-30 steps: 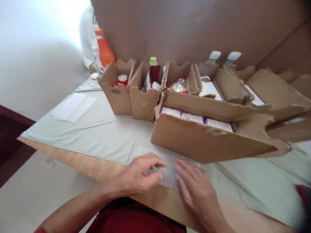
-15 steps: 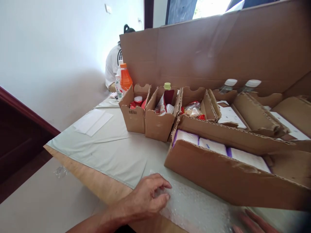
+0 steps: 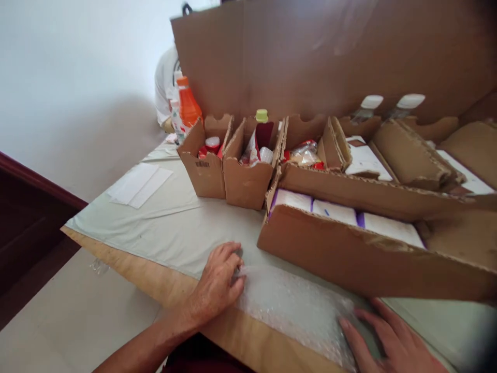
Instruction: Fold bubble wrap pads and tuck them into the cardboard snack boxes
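Note:
A clear sheet of bubble wrap (image 3: pixel 291 305) lies flat along the front of the table. At its left end is my left hand (image 3: pixel 219 277), its fingers curled over the edge with the thumb close beneath them; the wrap's corner seems caught there. My right hand (image 3: pixel 392 339) rests at the sheet's right end, fingers spread and thumb touching the wrap. Part of the right hand is cut off by the frame's bottom edge. Just behind the wrap stands a long cardboard box (image 3: pixel 361 264) holding white packs (image 3: pixel 334 211) with purple edges.
Several cardboard bins (image 3: pixel 248 181) stand in a row behind, with packaged goods and bottles. An orange bottle (image 3: pixel 189 106) is at the back left. White paper sheets (image 3: pixel 142 184) lie on the cloth. A tall cardboard panel (image 3: pixel 310 62) rises behind; a person's white sleeve (image 3: pixel 165 85) shows beside it.
My left hand has shifted left to the wrap's end and its fingers have curled in. The right hand has come further into view onto the right end. The camera has tilted down.

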Available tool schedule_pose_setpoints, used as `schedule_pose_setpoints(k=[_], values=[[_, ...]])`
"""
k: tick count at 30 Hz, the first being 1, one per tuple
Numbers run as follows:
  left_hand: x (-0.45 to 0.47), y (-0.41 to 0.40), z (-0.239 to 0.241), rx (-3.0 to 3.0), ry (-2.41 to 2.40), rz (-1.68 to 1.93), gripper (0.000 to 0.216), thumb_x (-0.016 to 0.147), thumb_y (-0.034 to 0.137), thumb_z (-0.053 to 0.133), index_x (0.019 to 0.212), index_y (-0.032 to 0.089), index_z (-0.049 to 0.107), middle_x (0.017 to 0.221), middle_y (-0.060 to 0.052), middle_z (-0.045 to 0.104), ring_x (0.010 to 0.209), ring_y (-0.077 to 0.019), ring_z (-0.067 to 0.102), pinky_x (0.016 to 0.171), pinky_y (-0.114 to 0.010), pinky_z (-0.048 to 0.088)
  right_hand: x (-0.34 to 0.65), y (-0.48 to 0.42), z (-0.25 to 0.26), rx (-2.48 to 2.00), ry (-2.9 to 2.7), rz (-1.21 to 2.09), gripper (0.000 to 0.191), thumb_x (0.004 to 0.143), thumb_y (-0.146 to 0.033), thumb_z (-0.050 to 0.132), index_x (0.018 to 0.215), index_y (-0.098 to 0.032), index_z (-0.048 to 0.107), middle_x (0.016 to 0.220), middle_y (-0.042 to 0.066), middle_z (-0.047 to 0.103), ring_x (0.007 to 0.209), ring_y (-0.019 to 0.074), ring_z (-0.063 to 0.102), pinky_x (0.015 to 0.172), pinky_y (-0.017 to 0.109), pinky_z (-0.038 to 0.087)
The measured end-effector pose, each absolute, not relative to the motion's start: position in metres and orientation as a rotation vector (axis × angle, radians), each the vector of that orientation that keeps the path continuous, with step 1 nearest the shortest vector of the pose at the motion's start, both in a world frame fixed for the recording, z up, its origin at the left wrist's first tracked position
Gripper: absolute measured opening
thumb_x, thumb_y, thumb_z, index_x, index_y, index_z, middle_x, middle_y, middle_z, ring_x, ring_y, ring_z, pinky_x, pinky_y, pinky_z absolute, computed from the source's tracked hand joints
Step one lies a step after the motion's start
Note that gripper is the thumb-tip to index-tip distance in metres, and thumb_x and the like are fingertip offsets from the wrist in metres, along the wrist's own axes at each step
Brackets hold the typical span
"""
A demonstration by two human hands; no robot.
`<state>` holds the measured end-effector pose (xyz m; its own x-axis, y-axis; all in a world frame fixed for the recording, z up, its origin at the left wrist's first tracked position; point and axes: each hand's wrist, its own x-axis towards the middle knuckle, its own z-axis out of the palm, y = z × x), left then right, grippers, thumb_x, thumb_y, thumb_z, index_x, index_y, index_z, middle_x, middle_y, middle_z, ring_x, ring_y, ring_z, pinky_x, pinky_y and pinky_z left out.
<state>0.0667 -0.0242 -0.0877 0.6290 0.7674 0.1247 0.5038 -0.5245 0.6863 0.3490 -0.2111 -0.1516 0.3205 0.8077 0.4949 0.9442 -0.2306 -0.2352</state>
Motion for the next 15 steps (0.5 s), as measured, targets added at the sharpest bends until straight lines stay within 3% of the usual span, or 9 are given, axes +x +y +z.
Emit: schedule_pose_setpoints(k=[3, 6, 7, 9, 11, 13, 15], values=[[0.065, -0.029, -0.077, 2.051, 0.991, 0.563, 0.010, 0.083, 0.013, 0.055, 0.086, 0.022, 0.056, 0.106, -0.008, 0.072, 0.101, -0.0239, 0.067, 0.089, -0.038, 0.052, 0.328, -0.210, -0.133, -2.152, -1.428, -0.296, 0.044, 0.100, -0.056, 0.042, 0.088, -0.022, 0.066, 0.127, 0.019, 0.068, 0.106, 0.0406, 0.067, 0.085, 0.061, 0.053], [0.065, -0.033, -0.070, 1.919, 1.067, 0.488, 0.002, 0.087, 0.022, 0.057, 0.090, 0.022, 0.057, 0.080, 0.001, 0.063, 0.072, -0.0162, 0.059, 0.069, -0.029, 0.046, 0.315, -0.212, -0.124, -2.134, -1.354, -0.218, 0.039, 0.102, -0.052, 0.045, 0.087, -0.022, 0.064, 0.127, 0.016, 0.069, 0.111, 0.0359, 0.067, 0.094, 0.057, 0.051], [0.065, -0.034, -0.070, 1.888, 1.083, 0.478, 0.010, 0.088, 0.024, 0.059, 0.097, 0.021, 0.060, 0.076, 0.003, 0.059, 0.068, -0.0149, 0.055, 0.066, -0.028, 0.043, 0.313, -0.214, -0.122, -2.127, -1.345, -0.208, 0.036, 0.102, -0.051, 0.046, 0.088, -0.022, 0.063, 0.125, 0.015, 0.070, 0.110, 0.0350, 0.067, 0.094, 0.055, 0.051], [0.064, -0.037, -0.071, 1.834, 1.086, 0.475, 0.034, 0.088, 0.025, 0.059, 0.122, 0.021, 0.060, 0.071, 0.006, 0.052, 0.062, -0.0132, 0.048, 0.062, -0.026, 0.039, 0.310, -0.218, -0.118, -2.121, -1.338, -0.197, 0.032, 0.103, -0.048, 0.048, 0.091, -0.022, 0.063, 0.118, 0.013, 0.073, 0.107, 0.0334, 0.069, 0.092, 0.052, 0.050], [0.061, -0.040, -0.073, 1.797, 1.069, 0.478, 0.059, 0.090, 0.027, 0.059, 0.148, 0.021, 0.046, 0.071, 0.007, 0.048, 0.060, -0.0125, 0.045, 0.059, -0.025, 0.037, 0.309, -0.222, -0.114, -2.130, -1.331, -0.202, 0.030, 0.103, -0.048, 0.049, 0.097, -0.022, 0.064, 0.109, 0.011, 0.075, 0.101, 0.0312, 0.070, 0.090, 0.049, 0.051], [0.057, -0.042, -0.076, 1.795, 1.060, 0.472, 0.069, 0.092, 0.027, 0.058, 0.157, 0.024, 0.036, 0.078, 0.005, 0.054, 0.061, -0.0122, 0.047, 0.060, -0.025, 0.040, 0.309, -0.226, -0.111, -2.138, -1.307, -0.193, 0.031, 0.102, -0.048, 0.052, 0.113, -0.021, 0.064, 0.103, 0.010, 0.075, 0.094, 0.0284, 0.072, 0.086, 0.045, 0.054], [0.054, -0.044, -0.078, 1.855, 1.028, 0.456, 0.060, 0.092, 0.026, 0.058, 0.151, 0.026, 0.047, 0.092, -0.001, 0.065, 0.070, -0.0135, 0.056, 0.067, -0.026, 0.048, 0.308, -0.231, -0.109, -2.127, -1.315, -0.179, 0.043, 0.102, -0.047, 0.054, 0.134, -0.019, 0.058, 0.096, 0.008, 0.075, 0.089, 0.0263, 0.073, 0.081, 0.040, 0.056]])
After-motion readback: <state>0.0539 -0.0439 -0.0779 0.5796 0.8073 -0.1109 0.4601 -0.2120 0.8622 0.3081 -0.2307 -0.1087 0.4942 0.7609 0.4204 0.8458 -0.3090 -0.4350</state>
